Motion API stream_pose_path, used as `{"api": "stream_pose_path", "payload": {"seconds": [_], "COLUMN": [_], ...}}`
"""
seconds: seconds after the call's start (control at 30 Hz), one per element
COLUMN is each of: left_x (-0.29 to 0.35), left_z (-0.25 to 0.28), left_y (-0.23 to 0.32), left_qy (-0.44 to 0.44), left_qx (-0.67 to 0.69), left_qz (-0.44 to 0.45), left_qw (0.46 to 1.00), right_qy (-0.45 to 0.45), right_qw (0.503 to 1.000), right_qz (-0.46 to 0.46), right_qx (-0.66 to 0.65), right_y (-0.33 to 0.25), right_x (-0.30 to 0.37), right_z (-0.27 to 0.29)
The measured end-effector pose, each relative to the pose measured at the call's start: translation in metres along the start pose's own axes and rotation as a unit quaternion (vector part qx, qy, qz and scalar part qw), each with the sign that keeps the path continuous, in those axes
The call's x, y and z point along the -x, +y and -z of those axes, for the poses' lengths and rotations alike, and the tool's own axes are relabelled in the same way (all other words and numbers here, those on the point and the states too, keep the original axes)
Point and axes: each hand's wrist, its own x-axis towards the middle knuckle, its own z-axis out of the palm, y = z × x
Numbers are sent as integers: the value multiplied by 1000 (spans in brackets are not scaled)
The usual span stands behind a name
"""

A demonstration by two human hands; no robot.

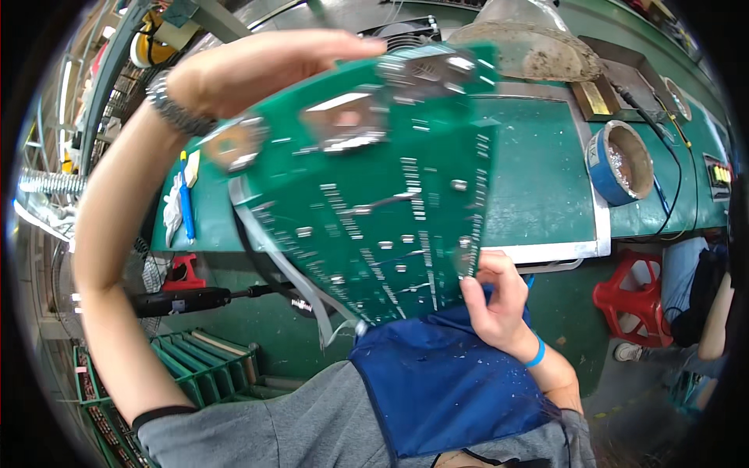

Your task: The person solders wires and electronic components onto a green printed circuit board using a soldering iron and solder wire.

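A large green circuit board (374, 187) is tilted up in front of my chest, its face with rows of small solder joints turned toward me. Across its upper left edge reaches my left hand (273, 66), gripping the board with most of its fingers hidden or blurred behind it. My right hand (499, 300) pinches the lower right edge between thumb and curled fingers. Shiny metal patches with round holes sit along the board's top, slightly smeared by motion. A grey flat cable (285, 261) hangs beside the board's left edge, its attachment unclear.
Behind the board stretches a green-topped bench with a metal frame (602, 222). On its right stand a blue round tub (606, 164), a metal tray (589, 101) and a soldering iron (630, 99). A blue pen-like tool (186, 203) lies left. Red stools (636, 296) stand below.
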Motion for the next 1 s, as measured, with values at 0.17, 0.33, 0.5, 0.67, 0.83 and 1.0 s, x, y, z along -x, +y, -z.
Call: {"api": "stream_pose_path", "payload": {"seconds": [0.17, 0.33, 0.5, 0.67, 0.83, 1.0], "left_x": [-88, -156, -128, -28, 0, 6], "left_z": [8, -1, 3, -27, -50, -44], "left_y": [-67, -125, -132, -172, -213, -243], "left_qy": [-13, -56, 158, 391, 488, 493], "left_qx": [321, 498, 344, 83, -319, -303], "left_qz": [-33, -23, -91, -71, -3, 33], "left_qw": [946, 865, 921, 914, 812, 815], "right_qy": [13, -24, -32, -6, 331, 288], "right_qw": [993, 980, 958, 963, 909, 866], "right_qz": [-91, -172, -279, -209, -252, -306], "right_qx": [70, 94, 53, 171, 0, -272], "right_y": [-4, -3, -7, -17, 27, 104], "right_x": [10, -9, -24, -60, -101, -140], "right_z": [44, 57, 69, 118, 250, 344]}}
